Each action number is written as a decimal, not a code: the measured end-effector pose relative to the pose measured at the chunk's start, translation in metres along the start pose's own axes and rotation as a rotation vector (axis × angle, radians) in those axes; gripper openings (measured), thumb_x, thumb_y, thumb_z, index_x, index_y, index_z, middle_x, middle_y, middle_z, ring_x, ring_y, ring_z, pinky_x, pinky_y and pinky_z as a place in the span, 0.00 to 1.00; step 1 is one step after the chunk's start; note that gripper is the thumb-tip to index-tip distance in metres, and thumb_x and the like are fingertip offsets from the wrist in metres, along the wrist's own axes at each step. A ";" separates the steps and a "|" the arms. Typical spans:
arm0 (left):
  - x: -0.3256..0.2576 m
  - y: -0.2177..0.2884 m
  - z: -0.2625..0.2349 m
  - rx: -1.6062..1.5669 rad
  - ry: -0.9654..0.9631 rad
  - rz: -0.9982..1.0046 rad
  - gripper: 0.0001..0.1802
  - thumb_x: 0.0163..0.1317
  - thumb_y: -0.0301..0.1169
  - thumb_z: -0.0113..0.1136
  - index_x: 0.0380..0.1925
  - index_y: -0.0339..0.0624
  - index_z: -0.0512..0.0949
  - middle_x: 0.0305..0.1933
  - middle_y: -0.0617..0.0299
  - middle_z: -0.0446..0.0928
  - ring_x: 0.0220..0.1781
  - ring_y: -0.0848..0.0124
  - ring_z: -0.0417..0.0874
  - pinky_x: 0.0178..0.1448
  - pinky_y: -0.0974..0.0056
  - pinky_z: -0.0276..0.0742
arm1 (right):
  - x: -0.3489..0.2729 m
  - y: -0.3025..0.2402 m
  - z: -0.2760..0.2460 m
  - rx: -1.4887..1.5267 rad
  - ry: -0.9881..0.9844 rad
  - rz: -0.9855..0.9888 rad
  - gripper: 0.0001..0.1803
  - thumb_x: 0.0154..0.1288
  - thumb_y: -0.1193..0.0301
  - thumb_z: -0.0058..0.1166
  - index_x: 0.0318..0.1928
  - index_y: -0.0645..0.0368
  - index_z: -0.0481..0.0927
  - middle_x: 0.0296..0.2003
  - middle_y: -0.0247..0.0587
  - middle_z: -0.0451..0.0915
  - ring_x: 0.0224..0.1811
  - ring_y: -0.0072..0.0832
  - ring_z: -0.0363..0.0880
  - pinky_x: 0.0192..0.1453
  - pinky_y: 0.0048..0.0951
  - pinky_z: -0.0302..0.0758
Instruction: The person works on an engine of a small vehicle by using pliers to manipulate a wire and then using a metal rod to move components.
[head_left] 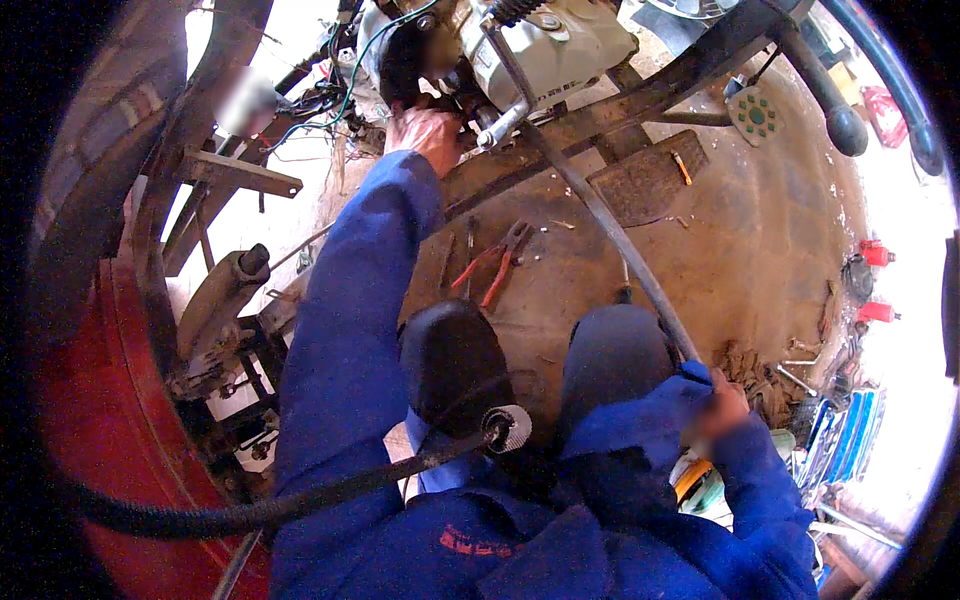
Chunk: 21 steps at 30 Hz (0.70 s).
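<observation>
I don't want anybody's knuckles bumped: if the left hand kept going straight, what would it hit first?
Probably the dark part at the side of the engine, just past the left hand. Depth is unclear here, so the hand may be touching it already.

glare right, upper left | dark, curved rim | patchy blur

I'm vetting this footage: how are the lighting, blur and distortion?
Head view: fisheye framing with black, speckled corners; head view: glare whites out the right side, beside the blue tray; head view: blurred patches above the left hand and beside the right hand, while the red-handled pliers look fairly sharp.
</observation>
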<state>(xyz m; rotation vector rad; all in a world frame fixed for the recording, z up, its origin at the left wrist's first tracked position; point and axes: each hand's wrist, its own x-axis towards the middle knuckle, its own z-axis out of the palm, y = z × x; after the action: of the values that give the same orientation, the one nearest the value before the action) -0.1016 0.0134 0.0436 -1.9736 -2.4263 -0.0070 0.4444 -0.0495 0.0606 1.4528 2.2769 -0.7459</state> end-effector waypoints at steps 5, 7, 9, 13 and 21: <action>0.008 -0.002 0.006 -0.010 0.061 0.066 0.13 0.55 0.42 0.56 0.34 0.49 0.83 0.35 0.51 0.81 0.41 0.54 0.81 0.48 0.50 0.74 | 0.001 0.022 0.022 0.002 0.115 -0.069 0.28 0.43 0.74 0.51 0.51 0.63 0.67 0.30 0.62 0.77 0.35 0.61 0.75 0.41 0.54 0.72; 0.009 -0.006 0.006 0.021 0.018 0.069 0.11 0.52 0.38 0.57 0.30 0.47 0.82 0.29 0.49 0.80 0.35 0.52 0.82 0.40 0.51 0.78 | -0.003 0.026 0.022 0.042 0.127 -0.127 0.28 0.43 0.75 0.49 0.51 0.63 0.68 0.29 0.62 0.77 0.34 0.61 0.75 0.40 0.53 0.72; 0.011 -0.009 0.004 -0.023 0.034 0.108 0.11 0.51 0.38 0.57 0.29 0.46 0.82 0.28 0.49 0.80 0.34 0.52 0.82 0.39 0.52 0.78 | -0.002 0.036 0.016 0.180 0.043 -0.199 0.28 0.44 0.76 0.48 0.52 0.64 0.68 0.28 0.63 0.77 0.34 0.61 0.75 0.40 0.53 0.72; 0.009 -0.011 0.008 -0.001 -0.021 0.101 0.10 0.52 0.38 0.54 0.28 0.50 0.83 0.29 0.52 0.81 0.35 0.55 0.83 0.40 0.53 0.79 | -0.011 -0.008 -0.022 0.111 0.060 -0.067 0.26 0.44 0.76 0.48 0.50 0.64 0.69 0.28 0.62 0.77 0.36 0.61 0.76 0.42 0.52 0.73; 0.017 -0.018 0.013 -0.043 0.018 0.218 0.10 0.49 0.36 0.56 0.29 0.49 0.82 0.28 0.52 0.80 0.34 0.54 0.82 0.38 0.53 0.79 | -0.003 -0.004 -0.016 0.097 0.099 -0.084 0.26 0.45 0.77 0.48 0.50 0.64 0.68 0.29 0.62 0.77 0.35 0.60 0.76 0.42 0.50 0.73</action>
<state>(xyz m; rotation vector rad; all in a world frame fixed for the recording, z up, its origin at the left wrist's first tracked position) -0.1230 0.0261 0.0307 -2.2351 -2.2050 -0.0753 0.4420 -0.0435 0.0764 1.4747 2.4205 -0.8376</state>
